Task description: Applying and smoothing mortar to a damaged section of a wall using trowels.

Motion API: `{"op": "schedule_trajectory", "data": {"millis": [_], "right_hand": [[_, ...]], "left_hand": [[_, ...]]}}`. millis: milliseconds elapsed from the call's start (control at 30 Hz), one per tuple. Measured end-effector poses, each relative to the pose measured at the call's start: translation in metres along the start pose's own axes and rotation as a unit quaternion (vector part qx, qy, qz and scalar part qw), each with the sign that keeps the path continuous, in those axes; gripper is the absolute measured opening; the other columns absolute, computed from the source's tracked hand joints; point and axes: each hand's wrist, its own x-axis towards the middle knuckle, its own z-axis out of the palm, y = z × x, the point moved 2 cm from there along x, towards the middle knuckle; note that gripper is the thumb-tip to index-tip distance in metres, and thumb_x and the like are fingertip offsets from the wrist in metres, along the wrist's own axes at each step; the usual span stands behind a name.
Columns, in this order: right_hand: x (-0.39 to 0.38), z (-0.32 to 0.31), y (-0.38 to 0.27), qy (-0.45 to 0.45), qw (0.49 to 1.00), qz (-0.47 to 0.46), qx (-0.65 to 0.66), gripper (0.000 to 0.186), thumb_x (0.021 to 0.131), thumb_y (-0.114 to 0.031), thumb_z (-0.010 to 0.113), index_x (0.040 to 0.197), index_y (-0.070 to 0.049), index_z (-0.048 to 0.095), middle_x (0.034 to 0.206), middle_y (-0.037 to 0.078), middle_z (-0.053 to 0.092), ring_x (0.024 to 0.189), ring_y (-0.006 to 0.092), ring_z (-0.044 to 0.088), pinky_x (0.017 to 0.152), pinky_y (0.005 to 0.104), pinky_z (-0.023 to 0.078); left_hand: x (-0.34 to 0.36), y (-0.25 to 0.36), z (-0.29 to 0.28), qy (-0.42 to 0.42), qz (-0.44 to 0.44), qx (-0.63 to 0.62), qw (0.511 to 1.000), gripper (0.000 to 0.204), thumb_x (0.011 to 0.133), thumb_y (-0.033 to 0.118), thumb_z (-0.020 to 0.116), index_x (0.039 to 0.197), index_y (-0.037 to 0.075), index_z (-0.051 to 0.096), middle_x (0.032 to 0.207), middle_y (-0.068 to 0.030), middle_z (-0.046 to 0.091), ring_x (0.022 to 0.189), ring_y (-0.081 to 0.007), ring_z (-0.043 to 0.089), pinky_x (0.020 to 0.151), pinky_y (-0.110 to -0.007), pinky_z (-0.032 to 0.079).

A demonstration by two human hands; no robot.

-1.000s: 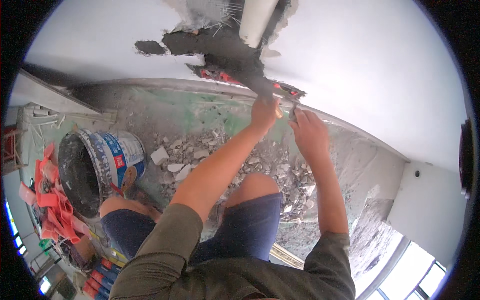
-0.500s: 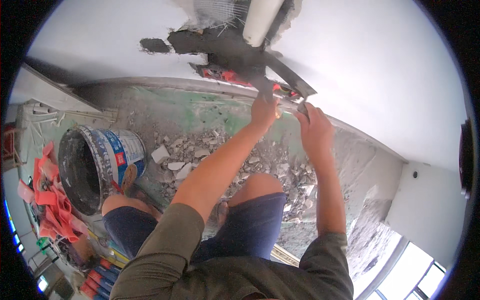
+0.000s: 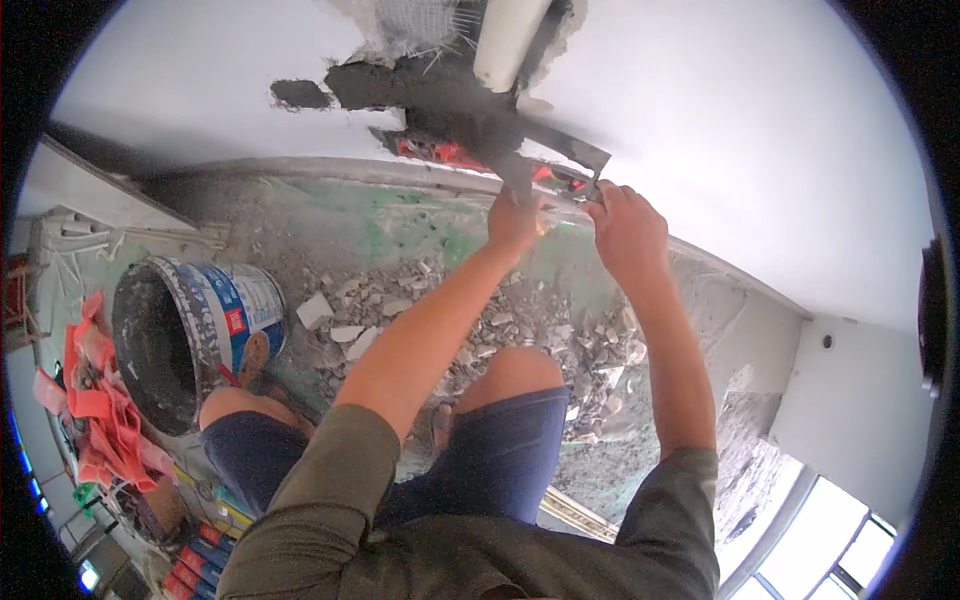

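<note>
In front of me, low on the white wall [image 3: 690, 110], a patch of wet dark grey mortar [image 3: 440, 95] surrounds the end of a white pipe [image 3: 508, 50]. My left hand [image 3: 513, 228] is closed round a putty knife, its grey blade [image 3: 516, 174] pointing up at the mortar. Closed on a wide scraper [image 3: 575, 146], my right hand [image 3: 630, 225] is to its right; the long blade lies along the wall by the mortar's lower right edge. Both handles are mostly hidden by my fingers. Red material [image 3: 445, 153] shows in the gap below the mortar.
Broken rubble [image 3: 400, 300] covers the floor between me and the wall. A mortar-smeared bucket [image 3: 190, 330] lies tilted on my left, with crumpled red sheeting [image 3: 95, 400] beyond it. Wire mesh [image 3: 420, 25] shows in the wall beside the pipe. A window [image 3: 810, 530] is at lower right.
The scraper in my right hand has moved slightly up and left, tilting flatter against the wall. My left hand, still on the putty knife, has shifted a little left and down.
</note>
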Motion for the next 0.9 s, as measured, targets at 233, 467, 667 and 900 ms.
{"op": "schedule_trajectory", "data": {"millis": [233,467,667,900], "right_hand": [[-0.030,0.011,0.001,-0.012,1.000,0.007,0.027,0.033,0.085,-0.023,0.065,0.111,-0.004,0.059,0.093,0.012,0.062,0.089,0.0310,0.062,0.074,0.0432,0.050],[-0.009,0.006,0.003,0.039,0.998,-0.052,-0.007,0.032,0.082,-0.022,0.067,0.108,-0.005,0.059,0.092,0.011,0.061,0.086,0.0293,0.061,0.071,0.0410,0.051],[0.014,-0.015,-0.012,-0.036,0.999,0.004,0.006,0.031,0.087,-0.024,0.063,0.110,-0.004,0.059,0.094,0.013,0.063,0.086,0.0318,0.063,0.071,0.0425,0.051],[-0.029,-0.013,-0.009,-0.037,0.998,0.051,0.026,0.034,0.088,-0.028,0.061,0.112,-0.003,0.059,0.096,0.016,0.063,0.089,0.0334,0.063,0.072,0.0444,0.051]], "left_hand": [[0.001,-0.006,0.000,-0.013,0.039,0.083,0.996,0.041,0.084,0.028,0.066,0.111,0.000,0.053,0.096,-0.0208,0.062,0.089,-0.0363,0.061,0.078,-0.045,0.047],[-0.008,0.012,-0.005,-0.013,0.029,0.106,0.994,0.048,0.087,0.026,0.062,0.120,-0.006,0.048,0.101,-0.0273,0.062,0.096,-0.0431,0.059,0.082,-0.049,0.046],[-0.006,0.017,-0.010,0.014,0.052,0.153,0.987,0.042,0.087,0.022,0.061,0.116,-0.005,0.049,0.098,-0.0254,0.062,0.095,-0.0432,0.059,0.082,-0.049,0.046],[-0.014,0.029,-0.019,0.007,0.028,0.180,0.983,0.024,0.088,0.016,0.057,0.104,0.000,0.050,0.093,-0.0219,0.061,0.091,-0.0404,0.060,0.078,-0.050,0.046]]}}
